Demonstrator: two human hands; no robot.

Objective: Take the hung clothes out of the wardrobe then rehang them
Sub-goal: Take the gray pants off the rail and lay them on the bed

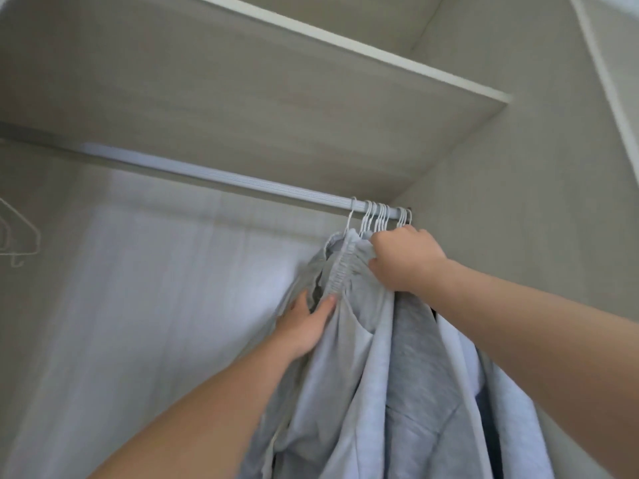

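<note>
Several grey and pale blue garments (pixel 425 382) hang bunched at the right end of the wardrobe rail (pixel 214 176) on white wire hangers (pixel 378 216). The nearest is a pair of light grey trousers (pixel 349 340) with an elastic waistband. My right hand (pixel 404 261) grips the top of that waistband just below the hanger hooks. My left hand (pixel 306 326) pinches the trousers' left side lower down, thumb on the front of the fabric. The hanger under the trousers is mostly hidden by cloth.
A wooden shelf (pixel 276 108) runs just above the rail. The wardrobe's side wall (pixel 518 219) stands close on the right. The rail's left stretch is bare, with an empty white hanger (pixel 17 236) at the far left edge.
</note>
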